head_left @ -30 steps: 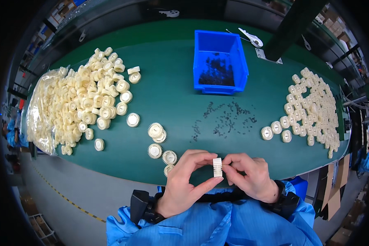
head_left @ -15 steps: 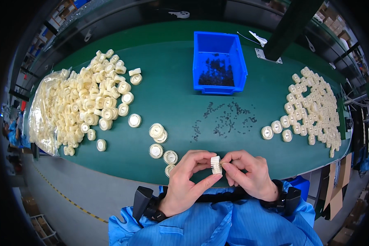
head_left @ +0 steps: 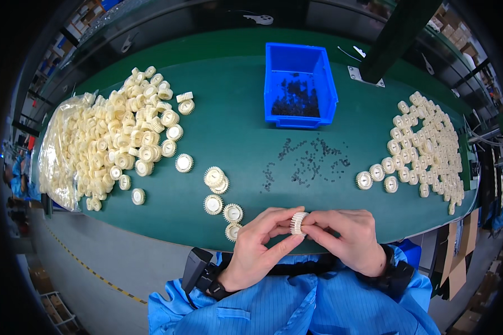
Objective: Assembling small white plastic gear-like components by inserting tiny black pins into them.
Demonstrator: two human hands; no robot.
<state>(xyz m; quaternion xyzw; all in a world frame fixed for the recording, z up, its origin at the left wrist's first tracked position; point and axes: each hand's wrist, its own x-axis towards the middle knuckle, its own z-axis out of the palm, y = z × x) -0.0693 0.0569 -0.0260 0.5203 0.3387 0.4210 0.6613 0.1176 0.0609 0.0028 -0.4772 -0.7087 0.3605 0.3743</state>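
Near the table's front edge, my left hand (head_left: 258, 245) pinches a cream plastic gear (head_left: 297, 223) between thumb and fingers, its toothed rim facing up and left. My right hand (head_left: 346, 237) is closed at the gear's right side, thumb and forefinger pressed against it. Whether a small part sits between those right fingertips is hidden. Just left of my left hand lie several loose gears (head_left: 233, 213). Beyond my hands, many tiny black parts (head_left: 310, 162) are scattered on the green table (head_left: 235, 145).
A blue bin (head_left: 300, 120) holding more black parts stands at the back. On the left is a large heap of gears (head_left: 134, 123), partly in a clear plastic bag (head_left: 58, 156). Gears lie spread flat on the right (head_left: 425, 139). A dark post (head_left: 394, 44) rises at the back right.
The gear has tilted and turned between my fingers. My right hand has come up against its side and shifted slightly right at the wrist. The table's contents look unchanged.
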